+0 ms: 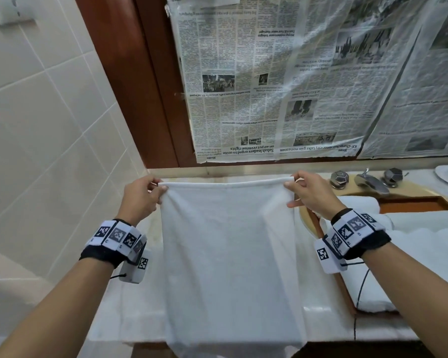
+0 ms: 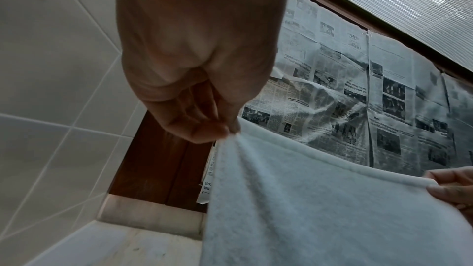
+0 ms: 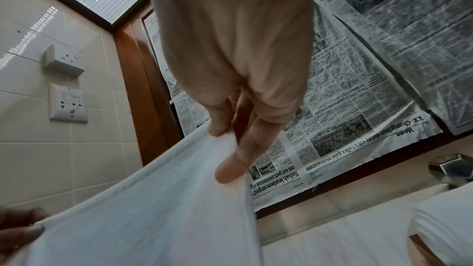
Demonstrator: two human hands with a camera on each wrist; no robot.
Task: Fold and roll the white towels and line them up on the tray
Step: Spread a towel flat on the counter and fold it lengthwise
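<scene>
Left hand [image 1: 142,195] and right hand [image 1: 308,192] each pinch a top corner of the white towel [image 1: 230,254], held up taut over the counter [image 1: 329,321], its lower end draping past the front edge. Grips are fingertip-only, thumb against fingers, so one corner could slip and the towel collapse sideways or slide off toward the floor. If it is laid down skewed, the fold edges likely won't match and the roll comes out crooked. The wooden tray [image 1: 411,204] sits just right with other white towels [image 1: 424,244] on it; a swinging right elbow could knock them out of line
</scene>
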